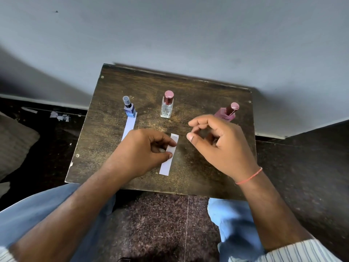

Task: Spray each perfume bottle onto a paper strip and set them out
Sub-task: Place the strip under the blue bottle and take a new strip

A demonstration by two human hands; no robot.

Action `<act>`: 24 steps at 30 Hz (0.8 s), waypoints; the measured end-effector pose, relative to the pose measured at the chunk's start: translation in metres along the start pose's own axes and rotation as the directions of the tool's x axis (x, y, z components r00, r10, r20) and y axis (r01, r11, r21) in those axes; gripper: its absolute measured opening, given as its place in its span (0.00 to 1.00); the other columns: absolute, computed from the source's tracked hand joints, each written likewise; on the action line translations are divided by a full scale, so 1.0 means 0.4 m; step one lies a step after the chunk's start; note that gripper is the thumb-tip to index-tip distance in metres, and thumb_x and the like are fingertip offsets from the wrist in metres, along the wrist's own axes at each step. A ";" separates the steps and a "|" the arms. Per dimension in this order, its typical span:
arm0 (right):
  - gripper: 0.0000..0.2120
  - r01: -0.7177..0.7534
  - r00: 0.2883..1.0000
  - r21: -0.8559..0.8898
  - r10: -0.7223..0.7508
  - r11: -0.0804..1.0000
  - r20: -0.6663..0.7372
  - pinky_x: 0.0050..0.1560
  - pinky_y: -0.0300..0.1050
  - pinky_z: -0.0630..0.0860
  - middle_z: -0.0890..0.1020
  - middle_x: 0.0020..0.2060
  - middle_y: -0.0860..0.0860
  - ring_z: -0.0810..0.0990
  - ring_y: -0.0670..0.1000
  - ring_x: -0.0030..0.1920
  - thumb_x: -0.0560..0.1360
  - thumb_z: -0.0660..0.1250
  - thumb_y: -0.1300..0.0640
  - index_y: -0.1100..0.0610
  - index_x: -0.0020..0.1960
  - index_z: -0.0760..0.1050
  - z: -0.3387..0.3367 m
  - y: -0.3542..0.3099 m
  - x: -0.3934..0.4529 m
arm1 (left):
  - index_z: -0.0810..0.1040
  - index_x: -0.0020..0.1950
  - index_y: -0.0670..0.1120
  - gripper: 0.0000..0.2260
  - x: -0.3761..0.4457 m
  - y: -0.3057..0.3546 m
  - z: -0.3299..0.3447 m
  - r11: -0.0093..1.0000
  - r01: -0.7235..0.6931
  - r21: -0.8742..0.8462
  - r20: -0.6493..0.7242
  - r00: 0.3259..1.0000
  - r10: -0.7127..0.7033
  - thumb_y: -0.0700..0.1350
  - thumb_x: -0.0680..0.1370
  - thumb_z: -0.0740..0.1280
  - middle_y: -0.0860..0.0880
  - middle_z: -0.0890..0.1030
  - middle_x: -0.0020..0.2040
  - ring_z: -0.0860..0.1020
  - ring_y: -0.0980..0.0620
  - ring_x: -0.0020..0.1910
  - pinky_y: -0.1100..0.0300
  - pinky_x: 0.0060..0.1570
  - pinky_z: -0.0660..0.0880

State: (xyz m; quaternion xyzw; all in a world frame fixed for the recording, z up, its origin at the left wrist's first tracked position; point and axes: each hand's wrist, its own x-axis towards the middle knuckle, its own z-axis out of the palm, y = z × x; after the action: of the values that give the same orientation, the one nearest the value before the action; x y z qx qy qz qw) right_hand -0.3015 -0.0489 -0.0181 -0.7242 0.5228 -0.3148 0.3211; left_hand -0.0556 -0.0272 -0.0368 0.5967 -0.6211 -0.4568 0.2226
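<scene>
On a dark wooden table [113, 95], a blue bottle [130, 108] stands on one paper strip [129, 127]; the left hand [145, 150] pinches a second strip [169, 156] below the clear bottle [167, 107]; the right hand [217, 142] hovers loosely curled, empty, before the pink bottle [227, 113].

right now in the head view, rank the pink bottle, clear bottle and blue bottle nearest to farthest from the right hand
1. pink bottle, just behind the right hand, on the table's right.
2. clear bottle, middle, to the hand's left.
3. blue bottle, far left, standing on a paper strip's end.
</scene>
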 end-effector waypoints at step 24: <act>0.15 -0.134 0.975 -0.037 0.125 0.990 -0.183 0.43 0.48 0.84 0.88 0.60 0.44 0.85 0.47 0.34 0.80 0.77 0.58 0.53 0.66 0.82 0.177 -0.048 0.121 | 0.90 0.54 0.51 0.03 -0.032 -0.001 -0.038 0.966 -0.254 0.055 -0.242 0.935 0.260 0.46 0.81 0.79 0.61 0.84 0.37 0.77 0.69 0.30 0.79 0.32 0.67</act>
State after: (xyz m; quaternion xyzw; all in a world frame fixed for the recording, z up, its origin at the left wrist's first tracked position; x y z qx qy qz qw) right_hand -0.2224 -0.0811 -0.0392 -0.6647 0.6035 -0.3444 0.2745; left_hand -0.0404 -0.0195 -0.0264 0.5650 -0.6662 -0.3390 0.3492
